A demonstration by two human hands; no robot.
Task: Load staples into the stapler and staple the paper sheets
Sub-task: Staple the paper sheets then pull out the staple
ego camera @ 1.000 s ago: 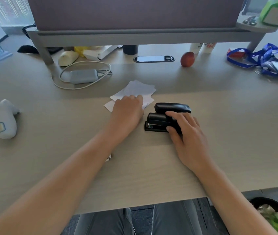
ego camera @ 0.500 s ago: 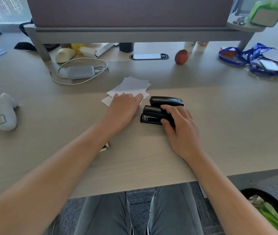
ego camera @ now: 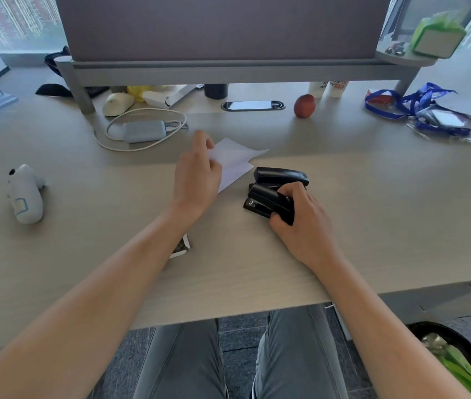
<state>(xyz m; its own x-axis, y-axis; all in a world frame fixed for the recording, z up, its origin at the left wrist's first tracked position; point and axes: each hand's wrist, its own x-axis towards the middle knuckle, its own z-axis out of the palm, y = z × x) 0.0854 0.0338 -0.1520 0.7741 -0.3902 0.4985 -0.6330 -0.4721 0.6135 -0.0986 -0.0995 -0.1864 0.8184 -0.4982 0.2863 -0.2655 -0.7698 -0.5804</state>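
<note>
White paper sheets (ego camera: 235, 161) are raised off the desk at mid-table, pinched at their left edge by my left hand (ego camera: 198, 175). Just right of them a black stapler (ego camera: 271, 198) sits tilted, its mouth pointing left toward the sheets, gripped from behind by my right hand (ego camera: 300, 223). A second black stapler-shaped piece (ego camera: 280, 175) lies directly behind it on the desk. A small staple box (ego camera: 181, 249) peeks out beside my left forearm, partly hidden.
A white handheld device (ego camera: 25, 194) lies at the left. A grey charger with cable (ego camera: 142, 131), a mouse (ego camera: 117, 103), a red apple (ego camera: 304, 105) and blue lanyards (ego camera: 418, 105) line the back. A grey divider frame (ego camera: 228, 72) spans the rear.
My left hand has gone from pressing flat on the sheets to lifting them by the edge. My right hand has closed around the stapler and tilted it up.
</note>
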